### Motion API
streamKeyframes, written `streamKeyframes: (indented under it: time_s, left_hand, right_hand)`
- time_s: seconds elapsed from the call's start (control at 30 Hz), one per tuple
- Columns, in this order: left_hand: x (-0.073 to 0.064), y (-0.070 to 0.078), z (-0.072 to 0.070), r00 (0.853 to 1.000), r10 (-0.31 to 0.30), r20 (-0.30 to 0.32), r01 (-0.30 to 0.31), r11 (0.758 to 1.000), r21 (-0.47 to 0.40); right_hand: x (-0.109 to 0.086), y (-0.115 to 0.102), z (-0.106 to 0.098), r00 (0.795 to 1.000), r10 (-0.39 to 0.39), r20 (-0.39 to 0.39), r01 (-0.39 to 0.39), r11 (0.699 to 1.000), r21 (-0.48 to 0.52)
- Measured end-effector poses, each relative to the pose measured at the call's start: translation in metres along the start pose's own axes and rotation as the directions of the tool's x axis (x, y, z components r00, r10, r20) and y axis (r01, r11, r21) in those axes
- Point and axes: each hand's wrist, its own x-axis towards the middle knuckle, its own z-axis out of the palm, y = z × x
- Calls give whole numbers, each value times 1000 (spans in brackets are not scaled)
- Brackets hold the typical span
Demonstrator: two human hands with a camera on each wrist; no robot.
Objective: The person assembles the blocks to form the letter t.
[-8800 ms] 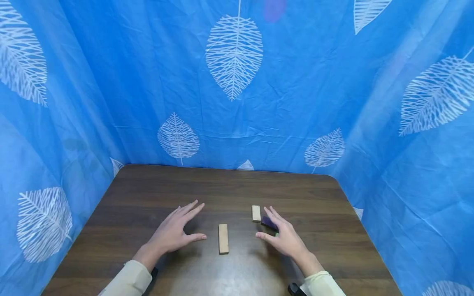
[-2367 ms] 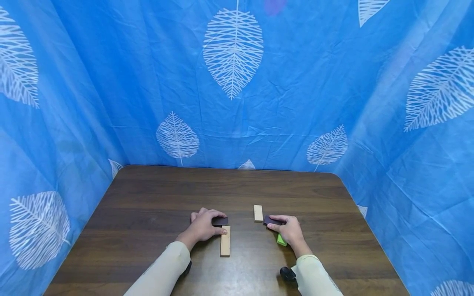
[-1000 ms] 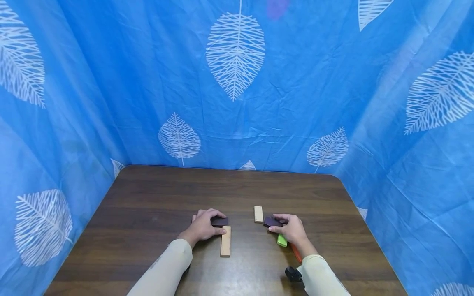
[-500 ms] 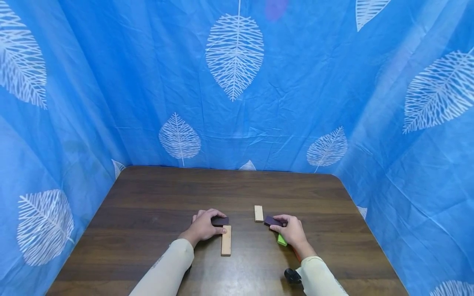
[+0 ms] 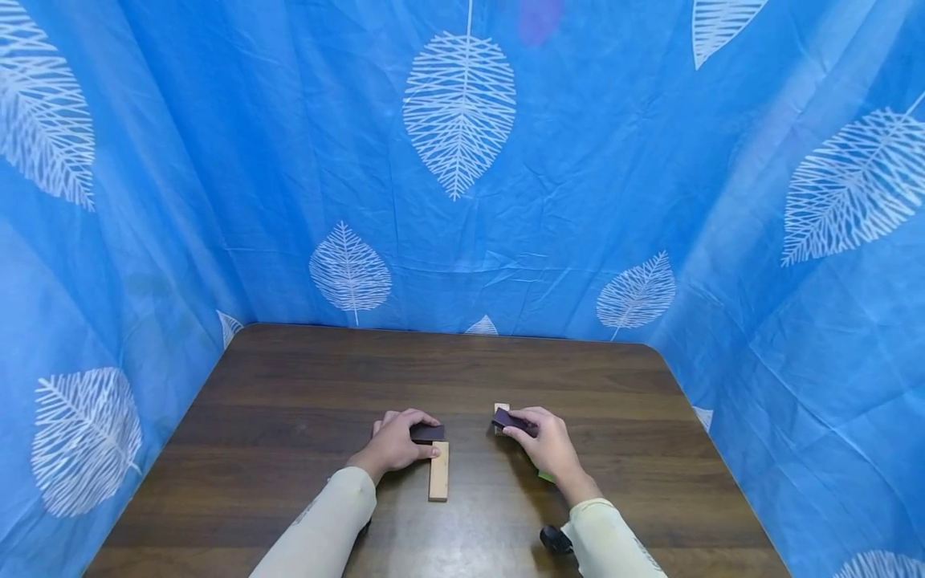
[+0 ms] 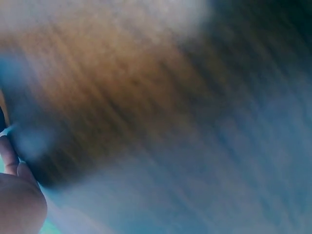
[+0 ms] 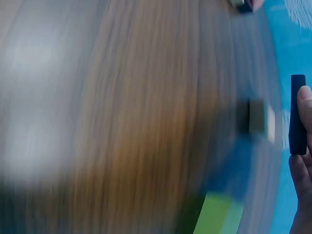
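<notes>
My left hand [image 5: 393,444] holds a dark purple block [image 5: 429,433] lying on the table, its thumb tip at the upper end of a long pale wooden block [image 5: 438,474]. Between the thumb and fingers of my right hand [image 5: 551,443] is a second dark block [image 5: 515,421], which overlaps a short pale wooden block [image 5: 502,408] in the head view. From the right wrist, this dark block [image 7: 298,114] appears raised and edge-on. Only part of the left hand [image 6: 22,195] shows at the corner of its own wrist view.
A green block [image 5: 545,476] peeks out under the right wrist and shows larger in the right wrist view. The brown wooden table [image 5: 325,361] has blue leaf-patterned cloth [image 5: 462,241] behind it and along both sides.
Both hands were open over the table at first, then took hold of the dark blocks. Just now the right hand has lifted its block and moved left and farther back; the left stays put.
</notes>
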Motion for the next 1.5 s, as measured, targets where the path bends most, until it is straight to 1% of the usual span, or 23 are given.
streamKeyframes:
  time_s: [0.1, 0.17, 0.27, 0.33, 0.43, 0.53, 0.73, 0.87, 1.03, 1.17, 1.27, 1.37, 1.5]
  left_hand:
    - [0, 0, 0, 1000, -13, 1, 13, 1000, 7]
    - [1, 1, 0, 1000, -18, 3, 18, 1000, 11]
    - [2, 1, 0, 1000, -11, 7, 10, 1000, 14]
    - [2, 1, 0, 1000, -8, 12, 8, 1000, 13]
    - [2, 1, 0, 1000, 3, 8, -4, 1000, 4]
    - [2, 0, 0, 1000, 2, 9, -2, 1000, -8]
    - [2, 1, 0, 1000, 1, 7, -1, 1000, -3]
    - [1, 2, 0, 1000, -1, 7, 1, 1000, 2]
    - [-1, 1, 0, 1000, 12, 1, -12, 1000, 6]
    - [-1, 0, 0, 1000, 19, -2, -19, 1000, 8]
    - [0, 1, -1, 1000, 24, 2, -24, 1000, 11]
    - [1, 2, -1, 1000, 16, 6, -16, 1000, 23]
    - [2, 3, -2, 1000, -9, 11, 9, 1000, 28]
  right_hand:
    - [4, -11, 12, 995, -98, 26, 98, 995, -2]
    - [6, -18, 19, 988, -145, 48, 146, 989, -6]
    - [8, -27, 29, 979, -187, 83, 188, 982, -6]
    - [9, -33, 35, 974, -197, 108, 200, 980, -17]
    - [8, -39, 42, 972, -184, 146, 193, 980, -52]
    - [7, -42, 49, 971, -171, 167, 187, 978, -89]
    - [5, -45, 60, 972, -167, 167, 184, 979, -90]
    - [5, -47, 64, 973, -161, 165, 177, 981, -85]
    - [-1, -48, 71, 979, -125, 161, 137, 988, -66]
    - [-8, -44, 78, 988, -104, 113, 109, 993, -35]
    - [-11, -43, 81, 993, -90, 78, 89, 996, 12]
    - [-13, -42, 83, 995, -75, 60, 72, 996, 51]
    - [-14, -43, 85, 996, -56, 67, 50, 996, 77]
